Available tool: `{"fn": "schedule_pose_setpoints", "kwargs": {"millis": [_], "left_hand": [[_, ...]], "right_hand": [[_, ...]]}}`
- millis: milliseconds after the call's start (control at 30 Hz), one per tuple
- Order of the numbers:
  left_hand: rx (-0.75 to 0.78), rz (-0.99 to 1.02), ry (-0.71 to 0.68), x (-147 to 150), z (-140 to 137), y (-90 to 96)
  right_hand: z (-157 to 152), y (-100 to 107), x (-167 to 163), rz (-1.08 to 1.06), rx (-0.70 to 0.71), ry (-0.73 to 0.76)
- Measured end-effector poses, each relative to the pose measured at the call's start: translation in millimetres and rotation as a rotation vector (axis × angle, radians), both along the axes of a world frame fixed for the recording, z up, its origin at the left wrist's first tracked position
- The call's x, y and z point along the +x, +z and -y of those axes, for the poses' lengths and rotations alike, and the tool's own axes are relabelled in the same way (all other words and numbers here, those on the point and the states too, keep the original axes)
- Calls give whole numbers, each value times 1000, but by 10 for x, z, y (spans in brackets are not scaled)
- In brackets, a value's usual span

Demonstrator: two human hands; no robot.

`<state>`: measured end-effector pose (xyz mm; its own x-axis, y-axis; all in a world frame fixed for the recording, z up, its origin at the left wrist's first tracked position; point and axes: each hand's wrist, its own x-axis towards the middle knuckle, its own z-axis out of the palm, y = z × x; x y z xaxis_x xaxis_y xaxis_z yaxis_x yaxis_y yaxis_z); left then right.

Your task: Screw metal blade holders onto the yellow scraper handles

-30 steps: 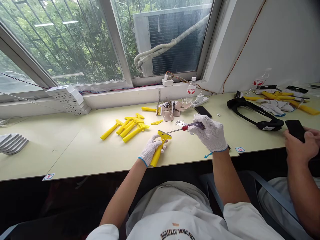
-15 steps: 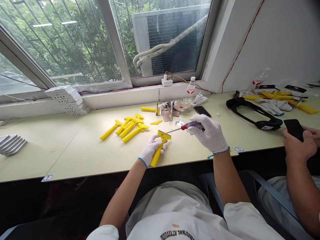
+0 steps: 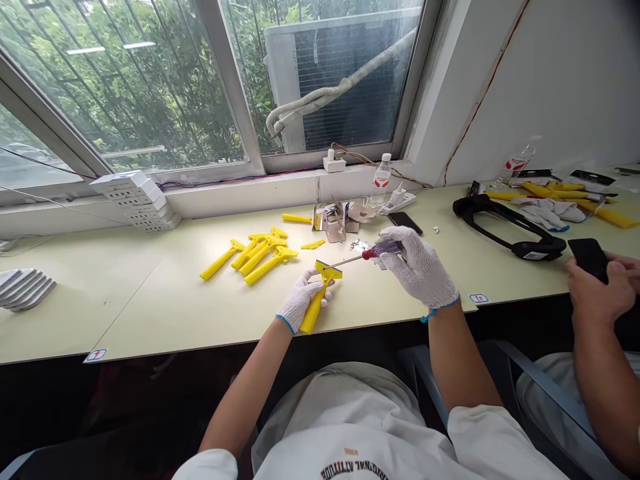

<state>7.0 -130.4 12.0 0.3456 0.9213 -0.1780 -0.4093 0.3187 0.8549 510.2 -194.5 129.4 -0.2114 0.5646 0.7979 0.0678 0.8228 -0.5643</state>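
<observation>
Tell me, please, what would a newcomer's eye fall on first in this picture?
Probably the bright yellow scraper in the gloved left hand near the table's front edge, with a screwdriver in the gloved right hand pointing at its head. Next, the cluster of yellow handles lying beyond the left hand, to its left. Then the black curved frame on the table's right side.

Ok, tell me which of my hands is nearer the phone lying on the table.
Right. Your right hand is just in front of the phone; your left hand is farther off, to its front left.
</observation>
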Motion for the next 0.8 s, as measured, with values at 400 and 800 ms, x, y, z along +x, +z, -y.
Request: {"fn": "schedule_pose_setpoints", "kwargs": {"millis": [400,800], "left_hand": [[-14,18,8,-8,0,2],[1,-5,-1,0,0,7]], "right_hand": [[25,271,-252,120,-153,68],[136,-5,43,-60,-72,16]]}}
